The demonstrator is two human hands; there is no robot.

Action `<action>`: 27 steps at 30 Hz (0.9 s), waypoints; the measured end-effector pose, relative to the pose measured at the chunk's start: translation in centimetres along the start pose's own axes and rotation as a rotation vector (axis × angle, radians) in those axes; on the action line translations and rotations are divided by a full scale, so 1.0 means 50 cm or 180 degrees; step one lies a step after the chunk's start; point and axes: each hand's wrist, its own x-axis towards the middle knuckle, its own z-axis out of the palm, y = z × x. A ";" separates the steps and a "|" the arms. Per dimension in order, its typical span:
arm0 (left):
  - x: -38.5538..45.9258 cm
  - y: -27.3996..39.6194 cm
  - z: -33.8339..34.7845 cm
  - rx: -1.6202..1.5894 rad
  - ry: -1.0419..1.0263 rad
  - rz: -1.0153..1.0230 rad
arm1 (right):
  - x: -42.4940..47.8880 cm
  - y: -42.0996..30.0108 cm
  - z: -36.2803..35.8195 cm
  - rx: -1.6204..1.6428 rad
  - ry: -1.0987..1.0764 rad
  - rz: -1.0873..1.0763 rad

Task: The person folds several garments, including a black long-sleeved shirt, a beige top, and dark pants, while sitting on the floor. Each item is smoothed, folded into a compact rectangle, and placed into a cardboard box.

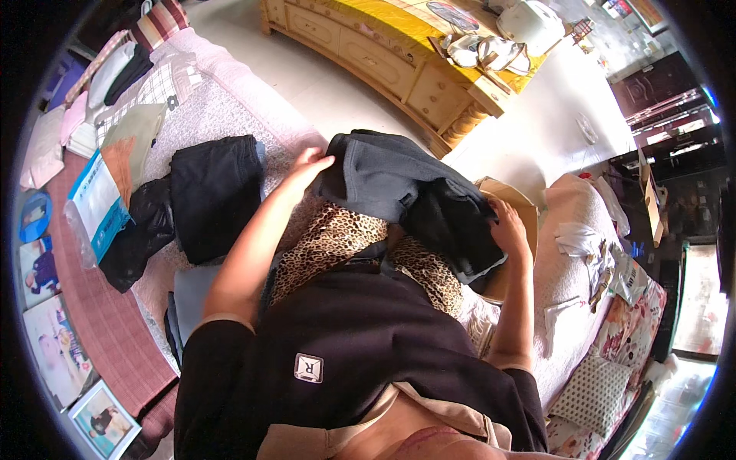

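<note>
A dark grey and black garment [379, 178], with a fleece-like grey face, stretches between my two hands above my lap. My left hand [307, 169] pinches its left edge between thumb and fingers. At the opposite end my right hand [509, 227] grips the black part. Folds hide the garment's full shape, so its kind is unclear. Beneath it show leopard-print trousers [328, 247] on my legs. Left of my left forearm lies a folded black garment [215, 192] on the pale bed cover [224, 103]. An open cardboard box [514, 195] stands behind my right hand.
Folded clothes [112, 72], a black plastic bag [141, 230] and a blue-and-white package [100, 201] lie leftward. Framed photos [106, 422] line the left rim. A wooden cabinet [368, 54] stands ahead. On the right are a covered sofa [575, 218] and a dotted cushion [595, 394].
</note>
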 end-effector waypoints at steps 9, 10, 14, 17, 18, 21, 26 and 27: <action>-0.077 0.018 0.025 -0.0009 -0.0244 0.0463 | 0.145 -0.310 0.033 0.0709 0.0542 -0.1202; -0.098 0.041 0.021 0.0040 -0.0532 0.0619 | 0.160 -0.333 0.037 0.0828 0.0506 -0.1395; -0.168 0.090 0.030 0.0650 -0.0810 0.1384 | 0.178 -0.377 0.033 0.2157 -0.0418 -0.1455; -0.191 0.091 0.053 0.1255 -0.0847 0.2484 | 0.175 -0.411 -0.008 0.1619 -0.0159 -0.1897; -0.209 0.114 0.064 0.1550 -0.0812 0.2799 | 0.175 -0.410 -0.030 0.1910 -0.0925 -0.1549; -0.234 0.156 0.087 0.1913 -0.1032 0.2669 | 0.143 -0.401 -0.066 0.1785 -0.1769 -0.1592; -0.236 0.159 0.103 0.2797 -0.2055 0.2310 | 0.027 -0.374 -0.161 0.1746 -0.1616 -0.1791; -0.217 0.136 0.102 0.2710 -0.2000 0.2607 | 0.010 -0.353 -0.180 0.1735 -0.1345 -0.1986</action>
